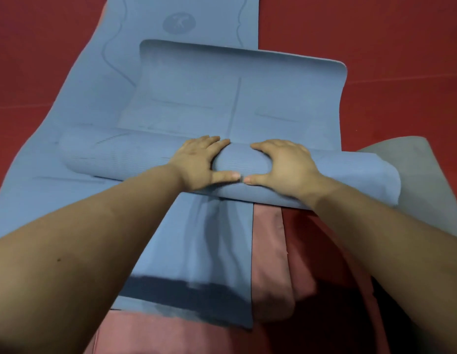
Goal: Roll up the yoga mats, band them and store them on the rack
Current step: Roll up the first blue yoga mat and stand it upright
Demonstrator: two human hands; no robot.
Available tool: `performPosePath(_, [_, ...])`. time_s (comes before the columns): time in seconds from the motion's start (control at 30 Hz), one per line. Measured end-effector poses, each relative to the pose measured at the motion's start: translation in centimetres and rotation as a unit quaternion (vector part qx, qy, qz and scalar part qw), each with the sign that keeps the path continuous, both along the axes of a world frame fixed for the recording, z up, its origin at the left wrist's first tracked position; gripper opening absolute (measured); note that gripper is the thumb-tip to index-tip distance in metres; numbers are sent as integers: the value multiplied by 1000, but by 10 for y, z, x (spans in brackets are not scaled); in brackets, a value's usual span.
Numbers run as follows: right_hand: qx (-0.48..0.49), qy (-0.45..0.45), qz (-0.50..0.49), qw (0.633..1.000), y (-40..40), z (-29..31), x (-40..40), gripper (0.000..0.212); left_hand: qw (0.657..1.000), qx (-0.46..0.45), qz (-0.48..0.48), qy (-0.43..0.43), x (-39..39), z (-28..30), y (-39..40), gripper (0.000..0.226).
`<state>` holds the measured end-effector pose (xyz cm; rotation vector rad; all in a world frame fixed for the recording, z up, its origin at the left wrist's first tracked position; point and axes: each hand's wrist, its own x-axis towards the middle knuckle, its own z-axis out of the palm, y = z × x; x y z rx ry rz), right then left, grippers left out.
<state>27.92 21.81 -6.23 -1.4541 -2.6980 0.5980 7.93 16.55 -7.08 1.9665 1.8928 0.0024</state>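
Observation:
A blue yoga mat (pixel 237 98) lies crosswise in the middle, partly rolled: its thick roll (pixel 115 159) runs left to right and its flat unrolled end stretches away from me. My left hand (pixel 199 163) and my right hand (pixel 283 163) rest side by side on top of the roll's middle, fingers spread over its far side and thumbs nearly touching on the near side. Beneath it lies a second blue mat (pixel 196 251), flat and lengthwise, with a round logo (pixel 179 22) at its far end.
A pink mat (pixel 270 264) lies under the lengthwise blue mat, showing at the right and near edge. A grey mat (pixel 426 180) peeks out at the right behind the roll's end. Red floor (pixel 375 34) surrounds everything.

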Motion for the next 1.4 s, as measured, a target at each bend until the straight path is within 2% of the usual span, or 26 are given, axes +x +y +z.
performPosePath(0.07, [-43,-13,22,999,9,4,0,86,998,-28,-47,42,-3,7,5,120])
performPosePath(0.2, [-43,-57,54,996,9,5,2,98,996,-5,-70,60,-3,6,6,110])
performPosePath(0.33, [-18,-19,52,998,2,8,4,88,995,49,-54,66,-2,4,-4,98])
performPosePath(0.57, [-1,3,71,997,-24,20,14,81,988,116,-50,90,7,5,-39,98])
performPosePath(0.87, [-30,-7,139,990,-100,34,54,79,985,159,-1,71,53,12,-151,96])
performPosePath(1.03, [-69,-12,139,988,-127,28,60,78,996,58,24,66,72,11,-179,98])
performPosePath(1.13, [-89,-10,127,988,-119,25,59,81,999,11,34,17,65,7,-166,103])
performPosePath(1.27, [16,16,112,993,-132,16,60,67,999,-39,30,-20,51,7,-144,103])
performPosePath(1.37, [16,70,76,994,-142,1,58,60,997,-68,18,-25,48,7,-134,106])
performPosePath(1.4, [12,80,74,994,-138,-3,58,57,998,-45,14,-40,46,7,-135,110])
